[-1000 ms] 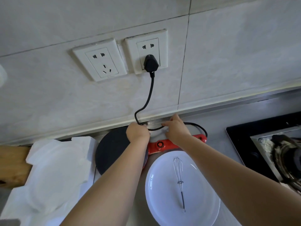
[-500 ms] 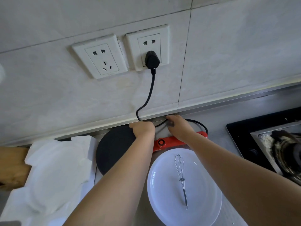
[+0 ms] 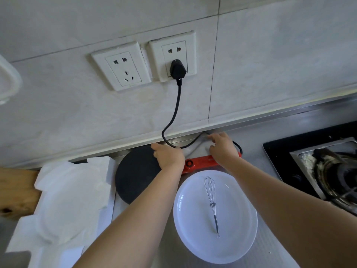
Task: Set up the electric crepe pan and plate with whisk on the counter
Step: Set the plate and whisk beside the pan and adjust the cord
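Reaching toward the wall, the left hand (image 3: 169,156) rests curled on the crepe pan (image 3: 136,175) behind the plate (image 3: 237,229); its grip is unclear. Beside it, the right hand (image 3: 222,147) pinches the black cord (image 3: 175,111). A whisk (image 3: 212,202) lies on the plate.

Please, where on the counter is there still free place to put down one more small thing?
Bare steel counter lies between the red handle and the black stove, up to the wall. A strip also runs right of the white plate. It is crowded between foam packaging, black pan and plate.
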Tool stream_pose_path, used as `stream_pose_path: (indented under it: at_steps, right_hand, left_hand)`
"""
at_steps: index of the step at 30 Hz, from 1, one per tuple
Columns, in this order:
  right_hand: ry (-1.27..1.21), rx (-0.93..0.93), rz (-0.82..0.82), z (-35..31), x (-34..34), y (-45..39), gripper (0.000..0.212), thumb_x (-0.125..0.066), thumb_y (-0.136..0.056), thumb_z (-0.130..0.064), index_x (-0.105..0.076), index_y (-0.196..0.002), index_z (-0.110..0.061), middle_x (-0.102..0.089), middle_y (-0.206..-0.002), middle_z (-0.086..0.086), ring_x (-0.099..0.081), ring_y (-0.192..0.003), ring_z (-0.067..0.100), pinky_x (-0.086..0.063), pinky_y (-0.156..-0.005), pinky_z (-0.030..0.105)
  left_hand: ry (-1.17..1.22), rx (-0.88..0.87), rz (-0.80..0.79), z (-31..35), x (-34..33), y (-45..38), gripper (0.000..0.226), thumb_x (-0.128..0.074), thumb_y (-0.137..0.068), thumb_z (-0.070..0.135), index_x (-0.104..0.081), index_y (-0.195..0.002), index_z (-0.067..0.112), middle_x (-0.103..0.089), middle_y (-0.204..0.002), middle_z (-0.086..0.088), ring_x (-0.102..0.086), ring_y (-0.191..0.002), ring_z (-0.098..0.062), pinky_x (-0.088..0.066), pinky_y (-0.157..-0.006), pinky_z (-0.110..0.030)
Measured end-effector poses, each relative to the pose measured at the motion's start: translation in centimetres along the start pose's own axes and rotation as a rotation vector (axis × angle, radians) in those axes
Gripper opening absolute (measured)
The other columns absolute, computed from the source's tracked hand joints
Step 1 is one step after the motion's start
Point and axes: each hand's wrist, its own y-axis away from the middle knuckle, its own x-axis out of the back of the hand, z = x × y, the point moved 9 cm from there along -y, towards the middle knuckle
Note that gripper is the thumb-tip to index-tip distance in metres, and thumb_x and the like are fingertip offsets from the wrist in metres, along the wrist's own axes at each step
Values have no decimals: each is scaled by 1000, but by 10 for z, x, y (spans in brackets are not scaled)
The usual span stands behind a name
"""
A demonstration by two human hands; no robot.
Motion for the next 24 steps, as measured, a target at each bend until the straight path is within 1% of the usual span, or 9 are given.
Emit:
stream_pose_path:
  at_steps: [3, 5, 8, 10, 11, 13, 15, 18, 24]
  right_hand:
    - [36, -16, 20, 6, 5, 12, 52, -46, -87, -5, -53, -132, -27, -46, -134, 3, -48, -120, 24, -44, -79, 30]
    - [79, -9, 59, 2, 14, 19, 54, -47, -85, -4, -51, -134, -28, -44, -135, 3, -44, -124, 23, -44, -84, 31]
    - [184, 17, 22, -2, 17, 21, 55, -55, -89, -29, -41, -142, -26, -41, -144, 6, -38, -133, 27, -38, -103, 39]
    - [260, 81, -116, -5, 7, 23, 72, -57, -83, -57, -36, -145, -26, -42, -147, 6, -36, -137, 29, -32, -111, 43]
    - [304, 130, -199, -7, 0, 27, 77, -58, -79, -63, -37, -144, -27, -45, -146, 5, -37, -137, 29, -30, -112, 44]
    - [441, 251, -299, -4, -16, 44, 77, -62, -75, -63, -40, -142, -30, -51, -139, 2, -40, -134, 28, -27, -112, 42]
    - [512, 308, -273, -3, -18, 50, 68, -63, -80, -54, -41, -141, -32, -52, -135, 1, -43, -130, 27, -27, -110, 40]
    - [479, 280, -215, -5, -5, 42, 45, -54, -91, -41, -49, -135, -34, -56, -128, 3, -50, -121, 27, -36, -99, 36]
    - [522, 274, -241, -8, -4, 30, 37, -56, -91, -38, -54, -128, -33, -52, -123, 4, -46, -121, 26, -36, -98, 35]
  left_hand:
    - [21, -24, 0, -3, 3, 7, 53, -62, -87, 10, -32, -131, 5, -47, -133, -22, -58, -111, -39, -49, -84, -41]
    - [-55, -138, 40, 3, 9, 18, 46, -60, -87, 10, -37, -127, 6, -48, -130, -19, -55, -114, -37, -49, -87, -42]
    - [-379, -615, 78, 34, 2, 40, 42, -66, -87, 28, -50, -123, 15, -52, -127, -7, -48, -119, -26, -45, -93, -36]
    - [-637, -917, -49, 45, -24, 55, 62, -63, -84, 51, -50, -133, 18, -49, -137, -3, -41, -130, -24, -35, -106, -36]
    - [-777, -979, -154, 43, -38, 54, 75, -60, -82, 60, -43, -142, 18, -43, -147, -4, -34, -138, -26, -26, -114, -37]
    - [-1015, -968, -368, 22, -58, 49, 90, -54, -80, 69, -29, -151, 20, -23, -161, -5, -14, -149, -28, -9, -122, -44]
    - [-1148, -939, -451, 10, -63, 42, 91, -54, -79, 71, -28, -151, 22, -12, -164, -3, -6, -151, -28, -3, -122, -50]
    - [-1290, -947, -425, 5, -66, 34, 93, -53, -80, 70, -28, -152, 17, -8, -165, -2, -6, -152, -26, -2, -121, -51]
    - [-1354, -887, -380, 6, -68, 16, 100, -45, -78, 78, -24, -153, 15, -9, -165, -3, -3, -152, -28, -2, -120, -53]
